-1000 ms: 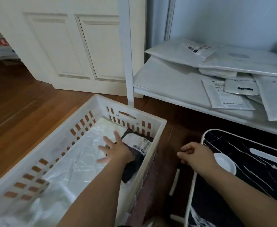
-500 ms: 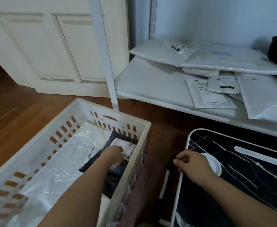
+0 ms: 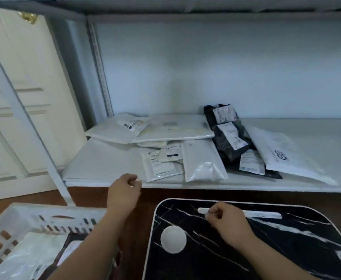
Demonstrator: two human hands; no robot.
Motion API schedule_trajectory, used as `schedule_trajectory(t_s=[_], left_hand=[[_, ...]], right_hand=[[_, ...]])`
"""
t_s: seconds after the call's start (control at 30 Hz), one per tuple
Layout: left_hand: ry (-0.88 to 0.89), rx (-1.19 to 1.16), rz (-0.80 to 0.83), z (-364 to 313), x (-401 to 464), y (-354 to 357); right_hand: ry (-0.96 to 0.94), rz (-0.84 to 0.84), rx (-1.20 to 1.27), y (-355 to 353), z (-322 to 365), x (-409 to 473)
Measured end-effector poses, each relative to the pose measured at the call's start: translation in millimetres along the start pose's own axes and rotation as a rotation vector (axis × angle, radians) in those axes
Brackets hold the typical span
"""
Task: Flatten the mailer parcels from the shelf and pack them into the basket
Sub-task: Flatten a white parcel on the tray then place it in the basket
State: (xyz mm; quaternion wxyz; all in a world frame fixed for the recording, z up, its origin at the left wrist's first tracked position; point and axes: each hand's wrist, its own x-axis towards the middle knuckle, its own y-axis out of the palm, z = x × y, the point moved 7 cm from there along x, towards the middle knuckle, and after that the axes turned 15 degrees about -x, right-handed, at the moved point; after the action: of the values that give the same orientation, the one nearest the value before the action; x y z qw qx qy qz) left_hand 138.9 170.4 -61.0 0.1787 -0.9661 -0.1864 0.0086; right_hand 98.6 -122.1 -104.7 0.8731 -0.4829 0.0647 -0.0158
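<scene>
Several mailer parcels lie in a loose pile on the low white shelf (image 3: 97,168): white padded ones (image 3: 175,128), small clear-white ones (image 3: 159,166), black ones with labels (image 3: 228,138), and a large white one (image 3: 282,158) at the right. The white slotted basket (image 3: 24,217) sits at the lower left with a white parcel (image 3: 28,257) and a black parcel (image 3: 66,249) inside. My left hand (image 3: 124,195) hovers just before the shelf's front edge, fingers curled, holding nothing. My right hand (image 3: 226,223) rests loosely closed over the black tray table.
A black marbled tray table (image 3: 286,249) with a white round cup recess (image 3: 173,239) fills the lower right. A white shelf upright (image 3: 30,128) slants down to the basket. A cream panelled door (image 3: 8,118) stands at left. Wooden floor lies below the shelf.
My left hand has left the black parcel in the basket and risen toward the shelf edge. The view has tilted up to the shelf. My right hand has moved onto the tray table.
</scene>
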Motion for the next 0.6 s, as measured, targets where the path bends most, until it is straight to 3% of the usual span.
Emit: schedule_trajectory(t_s=[0.17, 0.27, 0.33, 0.47, 0.6], left_hand=[[0.096, 0.006, 0.15, -69, -26, 104], [0.193, 0.008, 0.187, -103, -44, 146], [0.256, 0.035, 0.253, -119, -53, 172], [0.295, 0.032, 0.371, -132, -65, 209], [0.255, 0.006, 0.449, -128, -68, 228]], right_hand=[[0.113, -0.181, -0.142, -68, -69, -2], [0.128, -0.362, -0.45, -108, -100, 3], [0.101, -0.398, -0.661, -127, -118, 15], [0.071, -0.299, -0.97, -148, -127, 39], [0.07, -0.112, -1.072, -147, -144, 68]])
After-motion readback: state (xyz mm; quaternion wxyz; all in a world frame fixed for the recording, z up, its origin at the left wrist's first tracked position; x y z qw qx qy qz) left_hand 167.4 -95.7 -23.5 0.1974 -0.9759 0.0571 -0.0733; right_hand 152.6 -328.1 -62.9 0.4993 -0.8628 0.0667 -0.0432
